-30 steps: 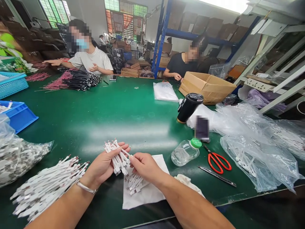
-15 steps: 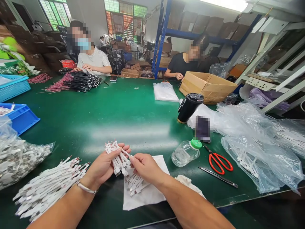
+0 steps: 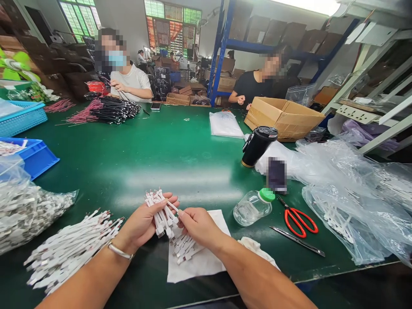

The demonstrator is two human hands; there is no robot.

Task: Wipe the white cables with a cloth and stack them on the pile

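Left hand: a bare, ungloved hand (image 3: 148, 224) with short fingernails, nothing on its fingers that the view shows

Right hand: a bare, ungloved hand (image 3: 201, 226), broad across the back, with short fingernails and no ring in view

Left forearm: a bare, uncovered forearm (image 3: 80, 281), running from the wrist out of the bottom edge of the view

Right forearm: a bare, uncovered forearm (image 3: 257, 279), thickening from the wrist toward the bottom edge of the view

Wrist jewellery: a slim, polished silver-coloured metal bangle (image 3: 120, 251), sitting around the left wrist, thin and rounded, catching the overhead light along its upper curve
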